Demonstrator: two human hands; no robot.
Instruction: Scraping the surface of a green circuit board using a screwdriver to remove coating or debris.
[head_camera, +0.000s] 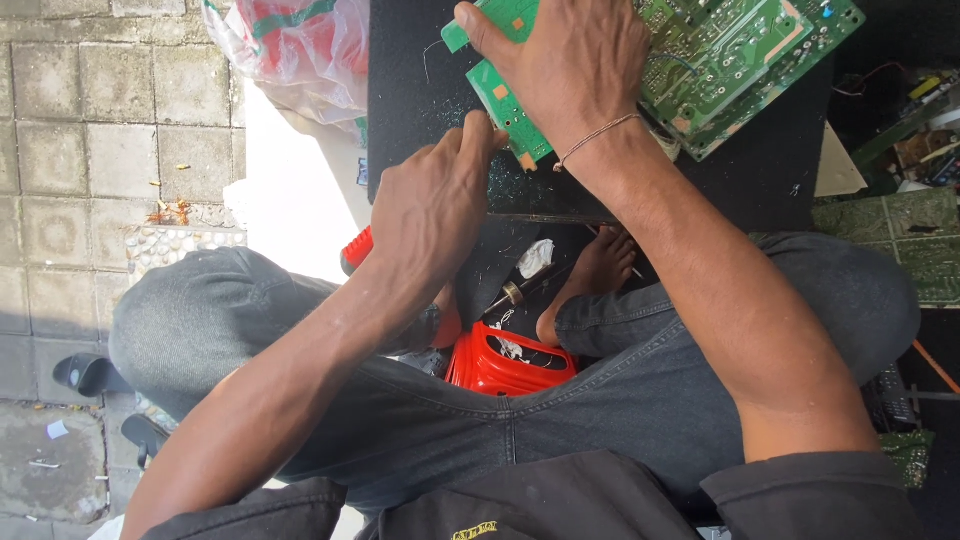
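A small green circuit board lies on a black work surface in front of me. My right hand covers its upper part, thumb hooked over the left edge, gripping it. A thin string bracelet circles that wrist. My left hand has its fingers bunched, with the fingertips pinching the board's lower edge; whether it also holds something small is hidden. A larger green circuit board lies just right of my right hand, partly under it.
A red plastic crate and a dark-handled tool lie between my crossed legs. A plastic bag sits at the upper left. More circuit boards and wires lie on the right, and black sandals rest on the paving at left.
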